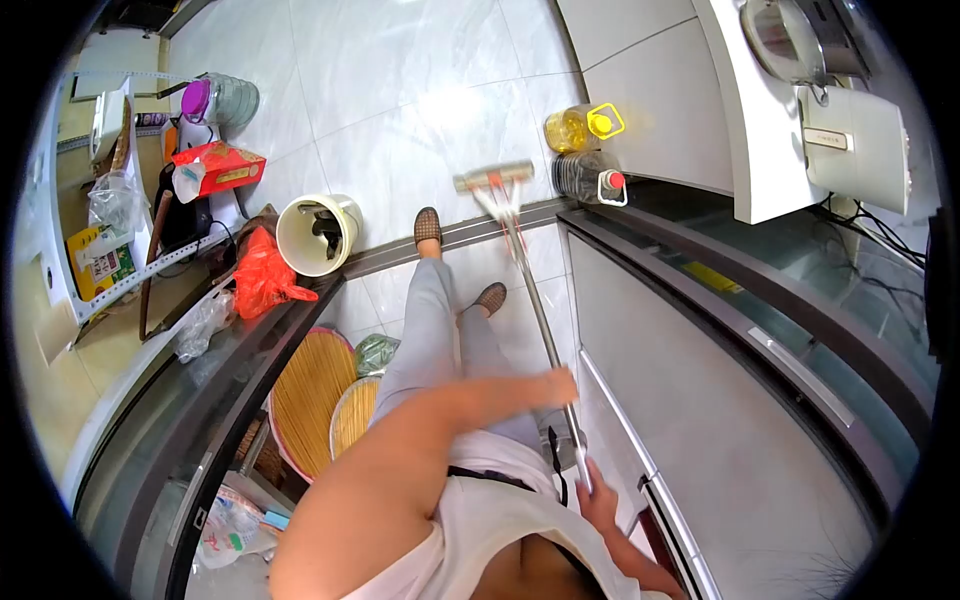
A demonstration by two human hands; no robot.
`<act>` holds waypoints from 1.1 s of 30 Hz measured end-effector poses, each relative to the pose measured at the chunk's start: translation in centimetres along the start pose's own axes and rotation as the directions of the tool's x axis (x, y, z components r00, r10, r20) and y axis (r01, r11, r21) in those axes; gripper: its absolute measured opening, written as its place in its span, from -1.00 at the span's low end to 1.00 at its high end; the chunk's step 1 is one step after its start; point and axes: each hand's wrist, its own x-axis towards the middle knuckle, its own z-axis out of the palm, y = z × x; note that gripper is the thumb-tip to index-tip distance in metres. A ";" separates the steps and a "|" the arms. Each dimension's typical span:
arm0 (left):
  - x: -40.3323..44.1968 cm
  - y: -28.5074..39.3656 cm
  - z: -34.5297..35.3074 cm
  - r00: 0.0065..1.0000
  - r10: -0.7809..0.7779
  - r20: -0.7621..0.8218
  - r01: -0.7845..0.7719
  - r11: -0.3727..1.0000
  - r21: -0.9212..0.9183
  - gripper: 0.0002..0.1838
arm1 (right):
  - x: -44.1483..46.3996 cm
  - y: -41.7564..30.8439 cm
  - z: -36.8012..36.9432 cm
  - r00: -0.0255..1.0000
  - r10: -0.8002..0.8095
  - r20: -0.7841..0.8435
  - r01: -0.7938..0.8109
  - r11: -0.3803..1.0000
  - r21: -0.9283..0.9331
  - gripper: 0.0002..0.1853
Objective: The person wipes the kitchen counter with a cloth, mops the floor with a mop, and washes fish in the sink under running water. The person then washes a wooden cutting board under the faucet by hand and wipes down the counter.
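A sponge mop with a long metal handle point(535, 310) slants across the floor in front of me. Its flat, pale head point(495, 177) rests on the tiles just past the door track, with a white and red bracket joining it to the handle. My left hand point(555, 388) is closed around the handle about midway along the lower half, slightly blurred. Further down, my right hand point(597, 500) grips the handle near its end, close to my hip. My feet in brown woven shoes stand either side of the track, left of the handle.
A yellow oil bottle point(574, 130) and a dark bottle with a red cap point(588, 180) stand right of the mop head. On the left are a cream bin point(345, 225), a red plastic bag point(262, 278) and a cluttered shelf. Glass door panels point(740, 400) flank me.
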 end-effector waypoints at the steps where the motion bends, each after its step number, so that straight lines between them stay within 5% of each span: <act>1: 0.4 2.4 0.2 0.998 0.043 0.049 -0.043 0.999 -0.007 -0.85 | -1.9 0.6 -0.4 0.994 0.096 0.055 -0.095 0.995 -0.008 -0.41; 5: 3.2 2.0 1.4 0.996 0.014 0.087 -0.011 0.999 -0.035 -0.84 | -1.4 4.3 -0.3 0.999 -0.031 0.014 0.031 0.999 -0.040 -0.41; 6: 3.1 0.5 2.0 0.998 0.006 -0.062 -0.007 1.000 -0.018 -0.85 | 0.6 5.0 0.2 0.993 -0.114 -0.021 0.114 0.993 -0.036 -0.41; 10: 0.4 -9.6 -0.5 0.926 -0.347 -0.149 0.354 0.935 0.024 -0.89 | 10.8 0.1 0.4 0.977 -0.210 -0.026 0.208 0.977 -0.046 -0.40; 12: -4.2 -16.7 -2.3 0.828 -0.395 -0.398 0.458 0.886 0.075 -0.92 | 17.0 -4.6 1.8 0.968 -0.250 -0.019 0.243 0.954 -0.177 -0.39; 13: -8.2 -18.0 -6.3 0.799 -0.470 -0.375 0.554 0.818 0.156 -0.92 | 20.0 -7.4 2.8 0.942 -0.333 -0.047 0.328 0.940 -0.096 -0.38; 14: -10.2 -21.9 -4.9 0.620 -0.563 -0.546 0.709 0.700 0.085 -0.89 | 22.6 -10.7 3.8 0.906 -0.417 -0.071 0.405 0.904 -0.134 -0.38; 15: -13.8 -20.1 -10.9 0.477 -0.817 -0.323 0.857 0.514 -0.036 -0.79 | 24.6 -14.5 4.7 0.886 -0.460 -0.062 0.439 0.875 -0.205 -0.40; 17: -18.8 -23.5 -9.8 0.345 -0.630 -0.696 0.910 0.405 0.085 -0.74 | 26.7 -20.2 7.1 0.869 -0.487 -0.086 0.458 0.859 -0.228 -0.43; 20: -21.9 -21.7 -11.3 0.307 -0.775 -0.553 0.952 0.248 0.180 -0.73 | 25.2 -23.1 8.4 0.865 -0.501 -0.039 0.477 0.843 -0.247 -0.42; 23: -17.8 -20.2 -4.5 0.346 -0.792 -0.504 0.938 0.300 0.173 -0.82 | 22.7 -15.8 8.8 0.853 -0.522 0.009 0.502 0.814 -0.292 -0.40; 25: -14.4 -14.8 -1.6 0.572 -0.721 -0.390 0.814 0.559 0.161 -0.87 | 18.9 -8.9 7.5 0.871 -0.489 0.048 0.481 0.828 -0.288 -0.38; 28: -6.4 -7.6 7.4 0.751 -0.478 -0.456 0.539 0.842 0.005 -0.91 | 10.4 -1.3 3.7 0.939 -0.303 0.165 0.343 0.874 -0.344 -0.38; 33: -4.3 2.0 5.2 0.947 -0.268 -0.179 0.267 0.963 -0.028 -0.87 | 2.8 2.5 1.2 0.923 -0.358 0.141 0.385 0.857 -0.342 -0.42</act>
